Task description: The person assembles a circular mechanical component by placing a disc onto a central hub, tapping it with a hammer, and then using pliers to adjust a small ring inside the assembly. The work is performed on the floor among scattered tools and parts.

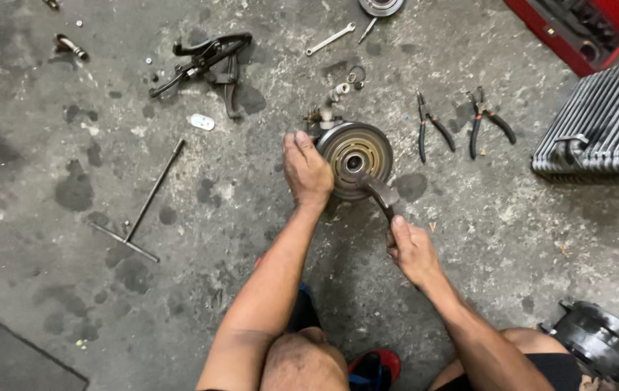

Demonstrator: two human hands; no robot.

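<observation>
Your compressor (353, 156): round grey pulley face up, upright on the floor (70, 289) | your wrench (384, 197): dark, angled, head on pulley's lower rim.

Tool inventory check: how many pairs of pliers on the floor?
2. Both lie side by side on the concrete right of the round pulley unit: left pliers, right pliers, near the finned radiator block. Others could be outside the frame.

I see bare floor at 9 o'clock of the compressor (353, 156); two pliers (461, 124) block 3 o'clock, fittings (338, 93) crowd 12.
</observation>
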